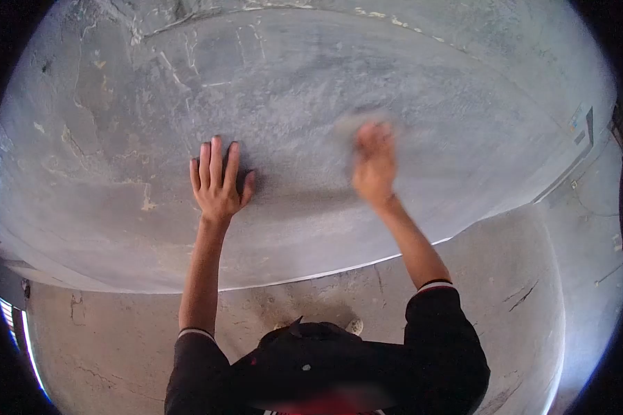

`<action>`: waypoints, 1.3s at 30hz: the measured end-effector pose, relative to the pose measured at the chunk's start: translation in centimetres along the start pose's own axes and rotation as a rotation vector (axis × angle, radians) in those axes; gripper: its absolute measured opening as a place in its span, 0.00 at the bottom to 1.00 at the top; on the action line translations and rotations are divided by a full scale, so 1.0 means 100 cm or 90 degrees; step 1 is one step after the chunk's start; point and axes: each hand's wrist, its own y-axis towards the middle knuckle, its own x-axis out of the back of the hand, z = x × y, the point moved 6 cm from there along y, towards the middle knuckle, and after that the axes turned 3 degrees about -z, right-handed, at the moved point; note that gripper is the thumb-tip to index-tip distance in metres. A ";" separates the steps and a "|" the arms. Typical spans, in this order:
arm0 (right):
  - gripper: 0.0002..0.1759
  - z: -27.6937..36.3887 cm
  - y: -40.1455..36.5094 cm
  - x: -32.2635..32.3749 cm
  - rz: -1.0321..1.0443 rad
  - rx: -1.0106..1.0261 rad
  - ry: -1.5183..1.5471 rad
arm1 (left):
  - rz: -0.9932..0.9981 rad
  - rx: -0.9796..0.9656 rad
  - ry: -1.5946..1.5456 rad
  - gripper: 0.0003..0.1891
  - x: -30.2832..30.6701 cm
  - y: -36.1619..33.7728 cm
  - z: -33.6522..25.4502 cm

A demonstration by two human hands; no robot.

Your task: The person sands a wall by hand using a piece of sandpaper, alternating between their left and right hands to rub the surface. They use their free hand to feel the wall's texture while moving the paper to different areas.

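Fingers spread, my left hand (219, 181) lies flat against the grey wall (291, 138), holding nothing. To its right, at about the same height, my right hand (375, 166) is smeared by motion. Its fingers are bent over a pale flat piece (349, 123), which shows past the fingertips against the wall. The blur hides what kind of thing this piece is. Around both hands the wall is mottled, with scuffed and darker patches.
Cracks and pale chipped marks (147, 197) run over the wall's left part. Below it lies a bare concrete floor (491, 277), where my shoe tip (354, 326) shows. Another wall (588, 228) stands at the right. Bright light enters at the lower left.
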 end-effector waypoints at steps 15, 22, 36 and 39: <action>0.25 0.036 -0.035 -0.022 0.312 0.346 0.029 | -0.004 0.003 -0.019 0.28 0.001 0.003 0.001; 0.28 0.012 0.002 -0.012 0.073 0.038 -0.005 | -0.025 0.000 -0.025 0.28 0.001 0.002 0.001; 0.25 0.010 -0.031 0.006 0.085 0.069 -0.059 | -0.032 0.003 -0.015 0.27 0.003 0.004 -0.001; 0.23 0.005 -0.008 0.003 0.102 0.240 -0.182 | -0.036 -0.003 -0.010 0.27 0.003 0.004 -0.002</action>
